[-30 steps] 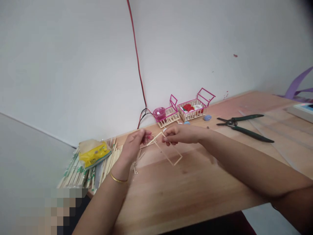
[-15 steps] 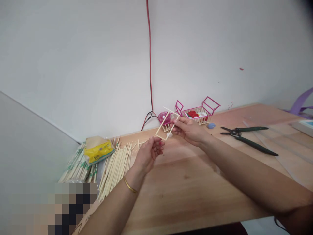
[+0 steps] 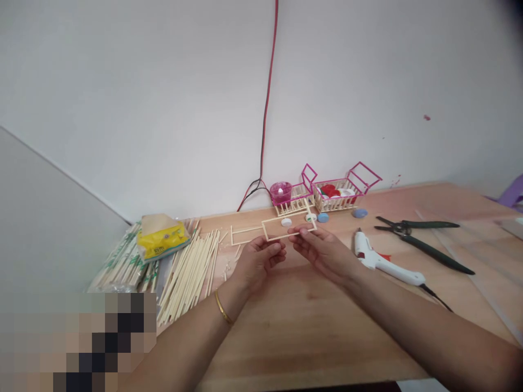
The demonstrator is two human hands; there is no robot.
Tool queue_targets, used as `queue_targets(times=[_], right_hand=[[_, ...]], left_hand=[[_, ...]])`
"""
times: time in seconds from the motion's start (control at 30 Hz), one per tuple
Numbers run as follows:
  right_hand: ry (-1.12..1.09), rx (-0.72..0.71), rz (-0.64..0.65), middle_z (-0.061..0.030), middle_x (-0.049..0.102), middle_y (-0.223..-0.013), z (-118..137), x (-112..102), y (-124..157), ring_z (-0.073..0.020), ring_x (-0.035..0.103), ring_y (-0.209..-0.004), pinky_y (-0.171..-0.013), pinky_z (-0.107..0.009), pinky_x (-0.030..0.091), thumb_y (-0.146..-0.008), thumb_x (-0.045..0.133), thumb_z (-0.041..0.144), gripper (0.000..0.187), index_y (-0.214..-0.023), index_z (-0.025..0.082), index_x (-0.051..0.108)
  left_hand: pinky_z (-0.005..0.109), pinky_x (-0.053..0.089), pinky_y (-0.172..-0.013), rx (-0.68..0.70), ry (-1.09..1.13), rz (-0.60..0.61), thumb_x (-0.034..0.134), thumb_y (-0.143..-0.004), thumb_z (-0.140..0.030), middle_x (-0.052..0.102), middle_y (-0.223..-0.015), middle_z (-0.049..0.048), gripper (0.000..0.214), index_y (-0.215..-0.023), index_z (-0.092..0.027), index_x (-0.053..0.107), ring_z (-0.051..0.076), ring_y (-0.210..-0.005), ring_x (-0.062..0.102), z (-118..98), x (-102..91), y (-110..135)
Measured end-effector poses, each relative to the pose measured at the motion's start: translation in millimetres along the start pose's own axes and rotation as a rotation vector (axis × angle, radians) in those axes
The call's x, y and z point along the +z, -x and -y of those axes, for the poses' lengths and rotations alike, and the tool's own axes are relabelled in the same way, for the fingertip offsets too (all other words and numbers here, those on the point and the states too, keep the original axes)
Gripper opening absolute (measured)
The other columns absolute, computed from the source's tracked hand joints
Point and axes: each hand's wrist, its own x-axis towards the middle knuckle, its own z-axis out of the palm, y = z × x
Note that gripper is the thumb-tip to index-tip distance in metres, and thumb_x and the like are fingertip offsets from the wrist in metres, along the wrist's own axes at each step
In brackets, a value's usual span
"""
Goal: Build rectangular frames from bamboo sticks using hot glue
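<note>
Stick frame (image 3: 274, 219) held up over the table, right hand (image 3: 322, 250) pinching

Observed: the frame is a narrow rectangle of thin pale sticks, raised in front of me above the wooden table (image 3: 278, 337). Its right-end stick appears to run on past the far side.

Right hand: thumb and fingers grip the near long side, close to the right end. Left hand (image 3: 259, 261): fingers curled at the near left corner. I cannot tell whether they pinch the wood or only rest against it. A gold bracelet (image 3: 221, 306) is on my left wrist.

Surroundings, left: a second frame (image 3: 231, 236) lies on the table, its right end behind the one I hold. Nearer the edge, a spread of loose sticks (image 3: 192, 275); beside it, wrapped sticks (image 3: 118, 267) with green marks, a yellow packet (image 3: 163, 242) lying on top.

Far side, by the wall: a small basket (image 3: 292, 207) and a larger basket (image 3: 337, 202), both pink-rimmed. A pink cup (image 3: 281, 193) is at the small one; red and white items fill the larger. In front: a white disc (image 3: 286, 222), a blue disc (image 3: 322, 218) and others.

Right: a white glue gun (image 3: 388, 265) just beyond my forearm; dark-handled cutters (image 3: 404, 227) beyond it, handles apart.
</note>
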Motion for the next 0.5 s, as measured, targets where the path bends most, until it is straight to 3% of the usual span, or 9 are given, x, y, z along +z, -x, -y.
queue_targets(times=[0.2,0.4,0.5], right_hand=[[0.061,0.092,0.052,-0.0012,0.068,-0.094,-4,-5,3,-0.0127,0.062,-0.089,-0.084,-0.027,0.046,-0.074,0.071,0.029,0.021,-0.093,0.023,0.067],[0.107,0.121,-0.150,-0.0013,0.064,-0.083,5,-16,-4,-0.0136,0.060,-0.072,-0.062,-0.026,0.045,-0.073,0.068,0.046,0.029,-0.091,0.023,0.064],[0.145,0.091,-0.161,0.0003,0.060,-0.074,7,-16,-4,-0.0116,0.052,-0.065,-0.057,-0.024,0.041,-0.076,0.064,0.048,0.026,-0.084,0.023,0.063]], left_hand=[[0.023,0.046,-0.066,0.073,-0.015,-0.006,0.073,-0.070,-0.022,0.062,-0.070,0.0014,0.019,-0.079,-0.012,0.061,0.009,-0.064,0.059,-1,-7.6,-10],[0.024,0.043,-0.062,0.105,-0.206,-0.023,0.075,-0.066,-0.027,0.061,-0.064,0.0005,0.022,-0.074,-0.012,0.060,0.010,-0.058,0.056,-7,-14.7,-17],[0.025,0.043,-0.064,0.115,-0.289,-0.030,0.074,-0.066,-0.028,0.062,-0.063,0.0009,0.022,-0.074,-0.012,0.061,0.010,-0.059,0.056,-8,-16.0,-16]])
